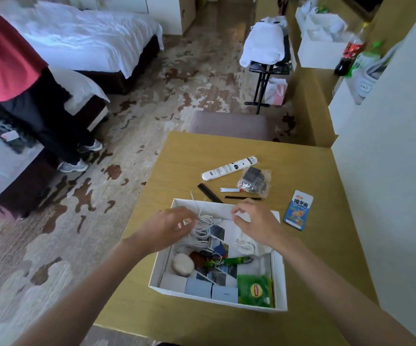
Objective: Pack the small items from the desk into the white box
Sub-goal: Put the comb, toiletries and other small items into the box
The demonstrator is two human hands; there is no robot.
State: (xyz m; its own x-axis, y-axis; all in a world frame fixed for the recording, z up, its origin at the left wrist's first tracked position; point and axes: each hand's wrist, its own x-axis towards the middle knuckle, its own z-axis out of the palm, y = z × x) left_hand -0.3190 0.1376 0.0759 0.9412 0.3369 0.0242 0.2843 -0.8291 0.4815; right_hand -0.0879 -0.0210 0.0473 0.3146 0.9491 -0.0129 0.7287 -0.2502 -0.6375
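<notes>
Pinching white cable [203, 229] in narrow grip of left hand [167, 228] and right hand [255, 222], over white box [202, 295], lower centre. Risk: coil springing loose on release, end poking over rim.

Lipton logo on green packet [255, 290]; Chinese characters on blue packet [298, 210].

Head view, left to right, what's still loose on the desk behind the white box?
Black plastic comb → small white tube with red end → clear plastic bag of dark pieces → blue printed packet.
</notes>
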